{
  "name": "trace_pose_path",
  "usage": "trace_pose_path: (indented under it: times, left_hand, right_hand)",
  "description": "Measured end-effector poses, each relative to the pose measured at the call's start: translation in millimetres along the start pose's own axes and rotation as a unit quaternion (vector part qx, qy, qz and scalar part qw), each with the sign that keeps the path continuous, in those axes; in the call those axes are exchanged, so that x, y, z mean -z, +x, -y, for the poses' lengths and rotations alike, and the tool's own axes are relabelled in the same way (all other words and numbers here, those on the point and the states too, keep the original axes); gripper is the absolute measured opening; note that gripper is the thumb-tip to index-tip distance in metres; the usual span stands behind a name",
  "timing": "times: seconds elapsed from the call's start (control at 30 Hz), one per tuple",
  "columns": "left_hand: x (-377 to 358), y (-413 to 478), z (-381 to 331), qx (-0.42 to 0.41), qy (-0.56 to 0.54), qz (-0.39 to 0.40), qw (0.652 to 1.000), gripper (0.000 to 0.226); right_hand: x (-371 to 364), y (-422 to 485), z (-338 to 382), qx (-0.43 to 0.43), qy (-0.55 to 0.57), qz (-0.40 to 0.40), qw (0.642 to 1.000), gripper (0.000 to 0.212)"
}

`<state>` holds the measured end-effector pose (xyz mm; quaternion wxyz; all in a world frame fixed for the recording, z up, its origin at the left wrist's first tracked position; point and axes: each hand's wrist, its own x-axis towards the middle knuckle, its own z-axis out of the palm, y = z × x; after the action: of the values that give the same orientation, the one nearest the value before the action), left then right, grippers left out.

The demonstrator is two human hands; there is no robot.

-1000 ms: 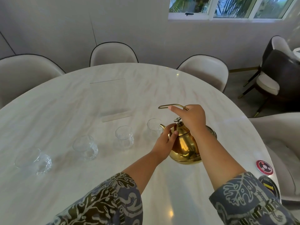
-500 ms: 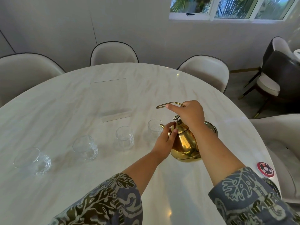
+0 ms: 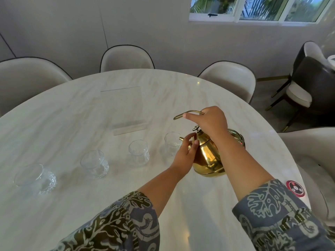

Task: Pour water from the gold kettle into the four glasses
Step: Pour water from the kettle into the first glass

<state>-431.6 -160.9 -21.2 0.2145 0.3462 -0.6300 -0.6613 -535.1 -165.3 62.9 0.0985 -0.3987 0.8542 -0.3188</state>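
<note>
The gold kettle (image 3: 208, 158) hangs tilted just above the marble table (image 3: 72, 113), its spout toward the rightmost glass (image 3: 172, 142). My right hand (image 3: 212, 120) is closed around the kettle's curved handle from above. My left hand (image 3: 186, 151) presses flat against the kettle's left side by the spout, fingers together. Three more clear textured glasses stand in a row to the left: one (image 3: 138, 153), another (image 3: 95, 163) and the leftmost (image 3: 35, 178). The spout tip is hidden behind my left hand.
A clear acrylic sign holder (image 3: 126, 113) stands behind the glasses. A gold trivet (image 3: 237, 136) lies behind the kettle. A red round sticker (image 3: 294, 188) sits near the table's right edge. Pale upholstered chairs (image 3: 126, 57) ring the table.
The kettle has risen off the table and tipped left toward the rightmost glass. My left hand has moved up along its side.
</note>
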Motion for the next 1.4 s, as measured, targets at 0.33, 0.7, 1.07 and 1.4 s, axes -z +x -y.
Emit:
trace_pose_path:
  times: [0.33, 0.7, 1.07, 1.4]
  left_hand:
    - [-1.8, -2.4, -3.3, 0.005, -0.019, 0.002, 1.000, 0.039]
    - [-2.7, -3.7, -5.7, 0.004, -0.040, -0.004, 0.999, 0.038]
    - [-2.2, -1.7, -4.2, -0.004, -0.044, 0.000, 0.999, 0.039]
    - [-2.3, -2.3, -3.0, -0.013, -0.058, -0.003, 0.998, 0.039]
  right_hand:
    - [3.2, 0.1, 5.1, 0.008, -0.023, 0.004, 1.000, 0.054]
    - [2.8, 2.5, 9.4, 0.017, -0.027, 0.005, 0.999, 0.069]
    - [1.7, 6.8, 9.6, 0.016, -0.037, 0.016, 0.999, 0.073]
    - [4.5, 4.1, 9.0, 0.016, -0.036, 0.016, 0.999, 0.055]
